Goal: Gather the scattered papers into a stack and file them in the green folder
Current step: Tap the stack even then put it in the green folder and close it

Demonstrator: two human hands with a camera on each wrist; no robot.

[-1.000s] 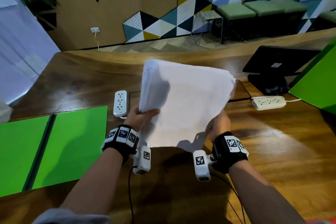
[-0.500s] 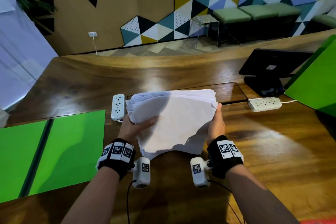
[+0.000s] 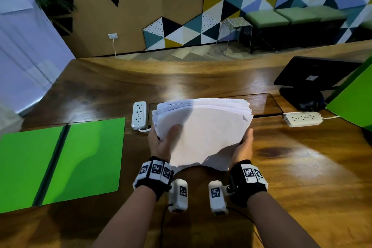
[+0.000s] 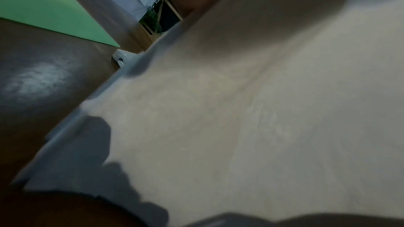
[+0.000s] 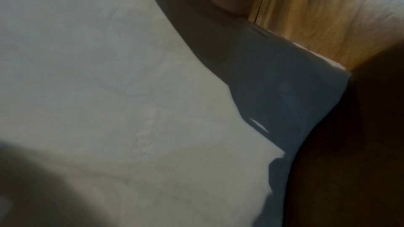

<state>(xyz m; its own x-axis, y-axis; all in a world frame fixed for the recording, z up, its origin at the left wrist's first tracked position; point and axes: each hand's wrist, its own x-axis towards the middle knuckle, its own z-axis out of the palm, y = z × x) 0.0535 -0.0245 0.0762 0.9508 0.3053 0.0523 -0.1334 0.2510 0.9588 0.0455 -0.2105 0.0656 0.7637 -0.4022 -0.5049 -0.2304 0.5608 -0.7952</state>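
A thick stack of white papers [image 3: 205, 129] stands on its lower edge on the wooden table [image 3: 302, 167], tilted towards me, its top edges fanned unevenly. My left hand [image 3: 163, 141] grips its left side, thumb on the front sheet. My right hand [image 3: 244, 145] holds its right side. The paper [image 4: 251, 110] fills the left wrist view, and the paper [image 5: 109, 84] fills the right wrist view. The green folder [image 3: 60, 163] lies open and flat on the table to the left, apart from the stack.
A white power strip [image 3: 139, 115] lies just left of the stack, another power strip [image 3: 303, 119] to the right. A black monitor [image 3: 314, 78] and a green board [image 3: 354, 100] stand at the far right.
The stack, held high and upright a second ago, has come down towards the table and tilted flatter. Both hands lowered with it and keep their hold.
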